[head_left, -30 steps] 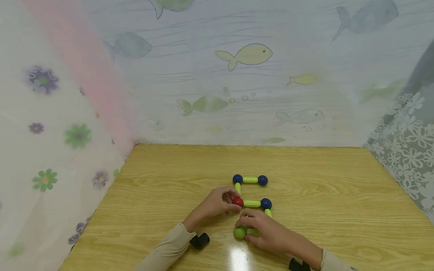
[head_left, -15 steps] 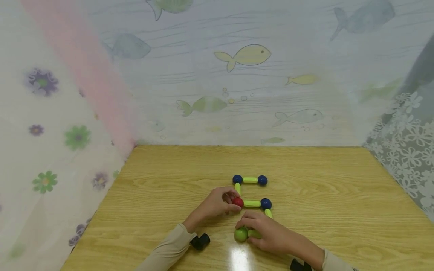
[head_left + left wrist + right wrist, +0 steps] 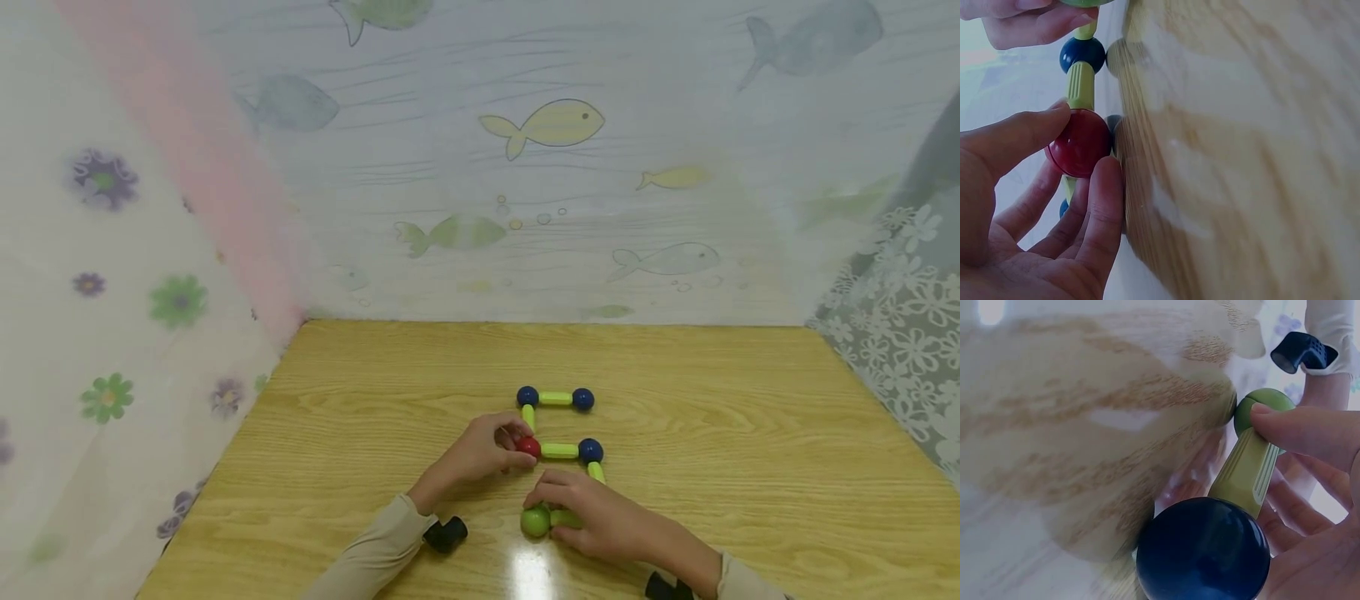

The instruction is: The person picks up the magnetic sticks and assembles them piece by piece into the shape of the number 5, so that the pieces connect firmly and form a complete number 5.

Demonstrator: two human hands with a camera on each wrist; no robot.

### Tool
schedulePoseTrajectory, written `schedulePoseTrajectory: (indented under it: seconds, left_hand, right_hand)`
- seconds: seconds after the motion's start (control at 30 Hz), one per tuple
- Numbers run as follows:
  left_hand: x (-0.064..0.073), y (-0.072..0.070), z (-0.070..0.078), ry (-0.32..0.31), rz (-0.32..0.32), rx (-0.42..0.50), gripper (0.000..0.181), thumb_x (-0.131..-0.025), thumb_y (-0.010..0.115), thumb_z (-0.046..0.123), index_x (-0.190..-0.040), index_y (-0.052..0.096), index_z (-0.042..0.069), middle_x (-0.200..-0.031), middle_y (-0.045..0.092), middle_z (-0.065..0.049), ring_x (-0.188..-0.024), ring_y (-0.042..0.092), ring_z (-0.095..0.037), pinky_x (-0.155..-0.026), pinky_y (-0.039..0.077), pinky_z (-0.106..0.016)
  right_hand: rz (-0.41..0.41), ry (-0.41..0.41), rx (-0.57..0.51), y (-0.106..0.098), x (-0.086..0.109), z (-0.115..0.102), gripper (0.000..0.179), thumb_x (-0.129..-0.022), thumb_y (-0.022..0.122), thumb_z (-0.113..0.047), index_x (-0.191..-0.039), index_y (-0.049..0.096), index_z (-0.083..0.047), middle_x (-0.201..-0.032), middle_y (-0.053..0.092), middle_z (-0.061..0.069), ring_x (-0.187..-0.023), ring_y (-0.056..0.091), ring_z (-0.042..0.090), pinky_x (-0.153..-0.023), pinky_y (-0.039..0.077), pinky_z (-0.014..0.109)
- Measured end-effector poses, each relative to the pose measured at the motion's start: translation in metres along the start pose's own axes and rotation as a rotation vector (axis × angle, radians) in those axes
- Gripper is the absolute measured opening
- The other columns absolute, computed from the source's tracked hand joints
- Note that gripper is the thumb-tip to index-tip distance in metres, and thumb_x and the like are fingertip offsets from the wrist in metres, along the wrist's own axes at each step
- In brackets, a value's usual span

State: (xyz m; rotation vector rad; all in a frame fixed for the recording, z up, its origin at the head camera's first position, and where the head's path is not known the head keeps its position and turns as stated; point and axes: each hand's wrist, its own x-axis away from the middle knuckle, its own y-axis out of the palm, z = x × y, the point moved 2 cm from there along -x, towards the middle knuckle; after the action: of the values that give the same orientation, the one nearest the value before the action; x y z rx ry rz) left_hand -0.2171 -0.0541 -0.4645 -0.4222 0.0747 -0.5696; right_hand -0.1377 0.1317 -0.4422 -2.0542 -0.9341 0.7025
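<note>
My left hand (image 3: 483, 450) pinches a red ball (image 3: 1080, 144) between thumb and fingers. It belongs to a zigzag of balls and yellow-green magnetic rods lying on the table. From the red ball, one rod (image 3: 528, 417) runs back to a blue ball (image 3: 527, 397), and another (image 3: 559, 451) runs right to a second blue ball (image 3: 590, 451). My right hand (image 3: 600, 517) grips the green ball (image 3: 536, 521) at the near end, its thumb over the joint with a rod (image 3: 1244, 472). The large blue ball (image 3: 1204, 550) at that rod's other end is hidden by my hand in the head view.
A far rod (image 3: 555, 398) joins two blue balls at the back of the figure. The wooden table (image 3: 375, 367) meets a fish-print backdrop (image 3: 450, 167) behind and a flowered sheet (image 3: 112, 333) at left. Black wrist devices (image 3: 446, 535) sit at both cuffs.
My right hand has shifted slightly toward me with the green ball and its rod. The left hand keeps its hold on the red ball, in the same place.
</note>
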Motion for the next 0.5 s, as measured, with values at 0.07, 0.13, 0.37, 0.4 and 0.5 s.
schedulePoseTrajectory:
  seconds: [0.07,0.13,0.37,0.4,0.5]
  left_hand:
    - [-0.0008,0.0003,-0.0001,0.001,0.000,-0.009,0.029,-0.078,0.080,0.018,-0.102,0.065,0.013,-0.090,0.061,-0.003,-0.076,0.058,-0.017,-0.056,0.053,-0.028]
    - [-0.0011,0.0004,-0.0008,0.001,0.000,-0.015,0.029,-0.078,0.080,0.019,-0.102,0.065,0.013,-0.090,0.061,-0.002,-0.077,0.057,-0.017,-0.056,0.053,-0.027]
    - [-0.0002,-0.0007,-0.0030,-0.001,-0.006,-0.013,0.029,-0.078,0.079,0.019,-0.103,0.064,0.013,-0.089,0.061,-0.003,-0.076,0.058,-0.018,-0.056,0.053,-0.028]
    - [0.0000,-0.0010,-0.0030,0.001,-0.006,-0.018,0.029,-0.078,0.079,0.019,-0.103,0.064,0.013,-0.089,0.061,-0.003,-0.076,0.058,-0.018,-0.056,0.053,-0.028]
    - [0.0014,-0.0025,-0.0033,0.000,-0.001,-0.026,0.029,-0.078,0.079,0.020,-0.102,0.064,0.013,-0.089,0.061,-0.004,-0.076,0.057,-0.017,-0.057,0.053,-0.027]
  right_hand:
    - [0.001,0.008,-0.006,-0.0005,0.0004,0.0002,0.037,-0.082,0.071,-0.004,-0.114,0.061,-0.017,-0.110,0.054,-0.008,-0.102,0.051,0.007,-0.087,0.048,0.028]
    - [0.001,0.018,-0.013,-0.0003,0.0007,0.0008,0.036,-0.082,0.071,-0.005,-0.115,0.061,-0.017,-0.111,0.054,-0.008,-0.103,0.051,0.007,-0.087,0.048,0.028]
    - [0.020,0.010,-0.031,0.0024,0.0019,0.0034,0.035,-0.083,0.072,-0.009,-0.116,0.060,-0.015,-0.110,0.056,-0.007,-0.102,0.053,0.008,-0.086,0.048,0.028]
    - [0.026,0.009,-0.032,0.0028,0.0022,0.0036,0.035,-0.083,0.072,-0.009,-0.116,0.060,-0.015,-0.109,0.056,-0.007,-0.102,0.053,0.008,-0.085,0.048,0.028]
    - [0.034,0.005,-0.036,0.0042,0.0018,0.0040,0.035,-0.084,0.072,-0.009,-0.116,0.060,-0.015,-0.109,0.056,-0.008,-0.101,0.053,0.007,-0.084,0.049,0.027]
